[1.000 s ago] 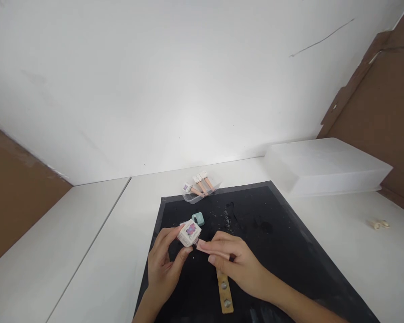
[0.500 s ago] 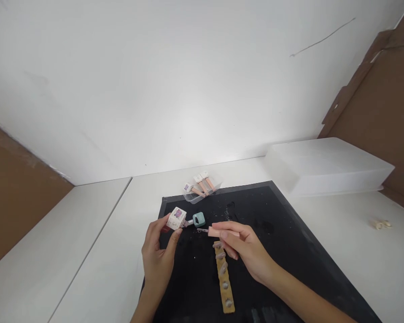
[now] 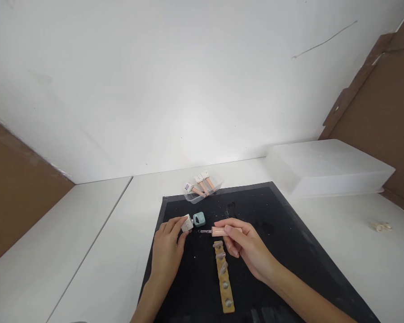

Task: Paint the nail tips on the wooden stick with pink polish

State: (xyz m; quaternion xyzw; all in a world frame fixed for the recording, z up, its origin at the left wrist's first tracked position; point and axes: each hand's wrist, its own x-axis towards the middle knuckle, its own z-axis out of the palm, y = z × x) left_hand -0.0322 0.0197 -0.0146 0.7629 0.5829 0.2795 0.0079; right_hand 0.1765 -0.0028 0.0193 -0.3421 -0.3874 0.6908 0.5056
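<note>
Right hand [image 3: 240, 240]: thumb and fingers pinch the pink-handled brush [image 3: 218, 231]; grip firm, wrist in from lower right.
Brush: roughly level, bristle end pointing left toward the bottle; tip apart from it, small gap between.
Left hand [image 3: 168, 242]: fingers and thumb close round the white bottle [image 3: 187, 223], palm down; bottle tilted, cannot tell if its base rests on the mat.
Teal piece [image 3: 199, 219]: on the mat just right of the bottle; cannot tell if they touch.
Yellow strip [image 3: 226, 294]: lies lengthwise below the brush, between the two forearms; three pale nail tips [image 3: 223, 268] at its far end, two round silvery spots toward its near end.
Mat [image 3: 283, 273]: black, grey-bordered, specks and dark smudges; left edge runs under the left forearm, right edge slants to lower right. Widest room right of the right hand, narrower between left hand and strip.
Clear tray [image 3: 195, 200]: overlaps the mat's far edge, three pink-handled bottles [image 3: 202, 181] leaning inside.
White bin [image 3: 330, 168]: beyond the right edge, near the wall [image 3: 202, 89].
Beige bits [image 3: 381, 227]: on the white tabletop [image 3: 343, 242], well right of the mat.
</note>
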